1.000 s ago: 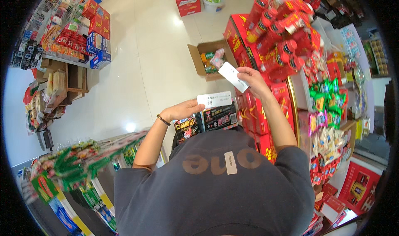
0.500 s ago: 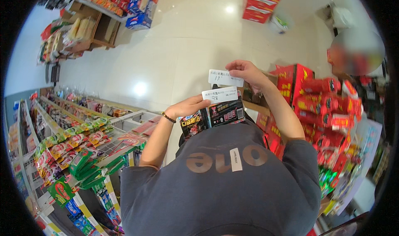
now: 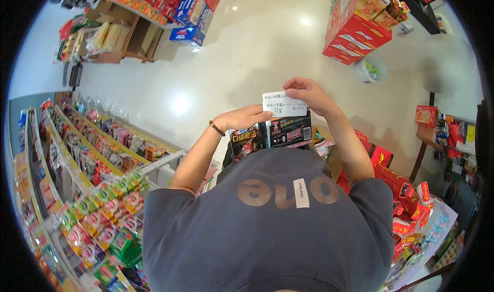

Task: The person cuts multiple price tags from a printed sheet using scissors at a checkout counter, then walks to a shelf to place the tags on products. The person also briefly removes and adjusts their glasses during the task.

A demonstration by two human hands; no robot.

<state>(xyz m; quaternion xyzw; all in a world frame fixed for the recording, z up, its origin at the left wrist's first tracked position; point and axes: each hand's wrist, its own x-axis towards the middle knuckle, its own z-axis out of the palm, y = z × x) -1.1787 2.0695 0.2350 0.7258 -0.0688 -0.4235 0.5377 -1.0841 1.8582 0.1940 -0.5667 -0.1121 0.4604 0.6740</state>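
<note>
Two white handwritten cards, a front card (image 3: 286,110) and a rear card (image 3: 273,95), overlap in front of my chest, with the rear one's upper edge showing. My left hand (image 3: 241,118) closes on the left edge of the front card; its wrist wears a bead bracelet (image 3: 216,128). My right hand (image 3: 312,96) pinches the rear card at its upper right corner. Just below the cards sit a black printed box (image 3: 291,131) with pink pictures and a barcode, and a dark pack (image 3: 245,143) with yellow lettering. My shirt hides their lower parts.
Shelves of colourful snack packets (image 3: 103,210) run along my left. Red cartons (image 3: 355,37) stand ahead on the right beside a white bucket (image 3: 368,70). Red packages (image 3: 399,181) are piled at my right. Blue boxes (image 3: 189,35) sit at the far left.
The two cards have come together: the rear one, in my right hand, now lies mostly behind the front one. The surroundings have shifted in view as my head and body moved.
</note>
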